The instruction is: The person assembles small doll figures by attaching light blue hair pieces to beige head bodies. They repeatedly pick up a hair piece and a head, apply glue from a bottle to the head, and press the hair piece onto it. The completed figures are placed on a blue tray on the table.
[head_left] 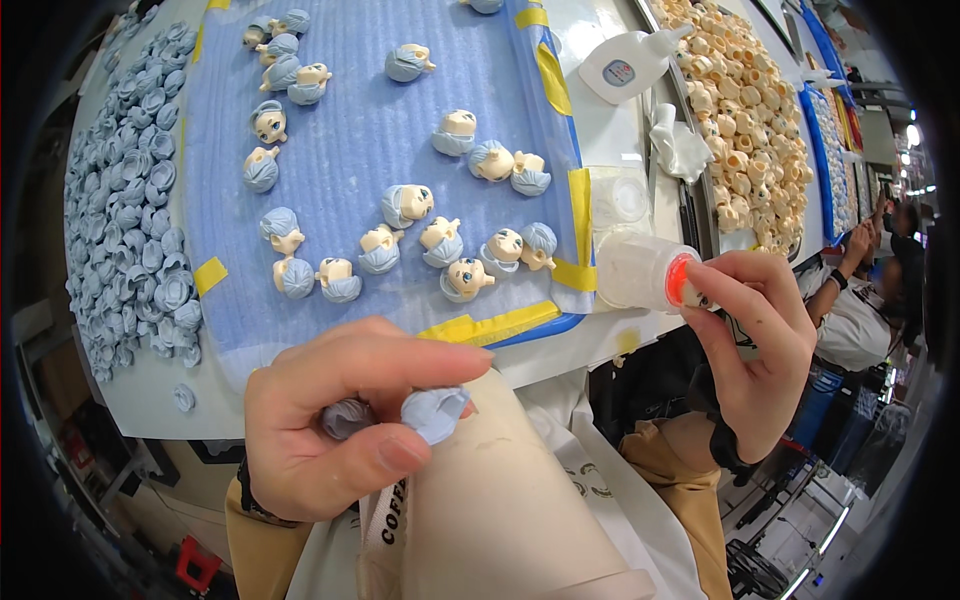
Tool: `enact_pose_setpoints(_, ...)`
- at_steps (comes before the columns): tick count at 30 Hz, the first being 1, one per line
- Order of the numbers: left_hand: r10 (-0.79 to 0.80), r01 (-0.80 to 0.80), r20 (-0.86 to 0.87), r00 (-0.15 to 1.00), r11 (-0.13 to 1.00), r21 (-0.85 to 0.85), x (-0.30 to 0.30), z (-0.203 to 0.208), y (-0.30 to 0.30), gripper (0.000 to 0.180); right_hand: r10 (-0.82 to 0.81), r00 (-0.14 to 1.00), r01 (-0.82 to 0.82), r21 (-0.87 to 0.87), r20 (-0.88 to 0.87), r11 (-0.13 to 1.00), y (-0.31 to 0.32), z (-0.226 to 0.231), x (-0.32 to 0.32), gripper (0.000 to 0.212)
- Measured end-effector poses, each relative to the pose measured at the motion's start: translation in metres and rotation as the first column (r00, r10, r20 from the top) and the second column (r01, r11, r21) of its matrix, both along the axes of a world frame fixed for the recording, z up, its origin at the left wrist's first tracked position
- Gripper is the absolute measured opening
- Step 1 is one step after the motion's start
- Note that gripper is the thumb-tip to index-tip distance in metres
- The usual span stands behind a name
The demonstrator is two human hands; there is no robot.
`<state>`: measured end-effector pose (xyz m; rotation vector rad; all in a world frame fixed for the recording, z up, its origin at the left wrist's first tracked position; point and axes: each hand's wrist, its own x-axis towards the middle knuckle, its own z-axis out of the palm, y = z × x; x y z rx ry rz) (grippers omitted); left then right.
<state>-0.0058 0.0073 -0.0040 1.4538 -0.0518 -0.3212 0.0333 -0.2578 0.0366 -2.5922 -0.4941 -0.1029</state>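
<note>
My left hand [330,400] is closed, pinching a pale blue doll hair piece [435,413] between thumb and fingers. A second, shadowed hair piece [347,418] sits deeper in the palm. At the right, my right hand [765,345] grips a small doll head [694,296] with thumb and fingertips; the fingers hide most of it. The head is at the red-ringed mouth of a tilted translucent cup [632,270]; I cannot tell whether it touches the ring. Several doll heads with blue hair [408,205] lie on a blue foam mat [345,130].
Loose blue hair pieces [130,190] are heaped at the left. A tray of bare doll heads [745,120] stands at the far right, near a white squeeze bottle [625,68] and crumpled tissue [680,145]. Yellow tape [490,325] edges the mat. Another person [865,310] sits further right.
</note>
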Motion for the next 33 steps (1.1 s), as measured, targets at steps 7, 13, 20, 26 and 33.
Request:
enact_pose_setpoints(7,0.056,-0.056,-0.01,0.998,0.998,0.005,0.001,0.0,-0.001,0.055,-0.014,0.998,0.016,-0.026,0.062,1.0,-0.004,-0.002,-0.003,0.031)
enact_pose_setpoints(13,0.087,-0.091,-0.086,0.993,0.995,-0.038,-0.002,-0.001,-0.002,0.061,-0.084,0.992,0.078,0.064,0.095,0.995,-0.007,-0.011,-0.013,0.032)
enact_pose_setpoints(20,0.082,-0.099,-0.167,0.983,0.991,-0.093,0.002,0.007,-0.01,0.054,0.03,0.979,-0.129,0.497,0.201,0.858,0.004,-0.015,-0.014,0.036)
enact_pose_setpoints(26,0.026,-0.048,-0.237,0.971,0.995,-0.089,0.004,0.003,-0.006,0.055,0.365,0.897,-0.442,0.514,0.25,0.735,0.048,-0.022,0.003,0.036)
enact_pose_setpoints(33,0.005,-0.011,-0.027,1.0,0.975,-0.221,0.008,-0.004,-0.008,0.039,0.379,0.903,-0.425,0.547,0.203,0.721,0.064,-0.026,0.006,0.037)
